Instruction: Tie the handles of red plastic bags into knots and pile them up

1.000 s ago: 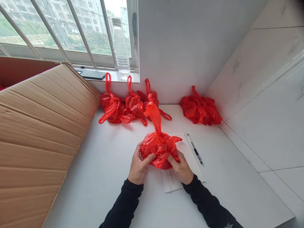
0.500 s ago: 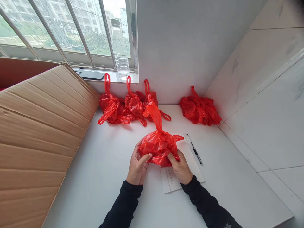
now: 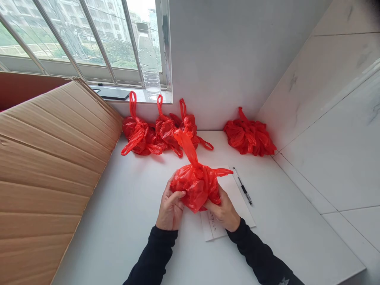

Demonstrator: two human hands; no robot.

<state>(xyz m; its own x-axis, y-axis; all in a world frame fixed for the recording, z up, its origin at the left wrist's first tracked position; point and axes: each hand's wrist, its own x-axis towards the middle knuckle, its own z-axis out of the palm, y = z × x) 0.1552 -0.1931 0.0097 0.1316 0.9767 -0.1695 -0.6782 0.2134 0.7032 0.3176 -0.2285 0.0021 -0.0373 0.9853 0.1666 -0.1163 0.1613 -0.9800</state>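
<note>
A bundled red plastic bag [image 3: 196,184] is held just above the white table [image 3: 136,206] in front of me, one handle sticking up and another pointing right. My left hand [image 3: 170,209] grips its left side with the thumb pressed into the plastic. From the right, my right hand [image 3: 224,211] clasps the bag's lower part. Under the bag lies a white sheet of paper [image 3: 219,227] with handwriting on it.
Three tied red bags [image 3: 157,132] stand in a row by the back wall, and a looser red bag heap [image 3: 249,136] lies further right. A black pen [image 3: 242,185] rests beside the paper. A large cardboard box flap [image 3: 50,166] fills the left. A water bottle [image 3: 148,59] stands on the windowsill.
Both hands have turned and squeezed the bag slightly; its upright handle now leans further left and the bag sits a little more to the left.
</note>
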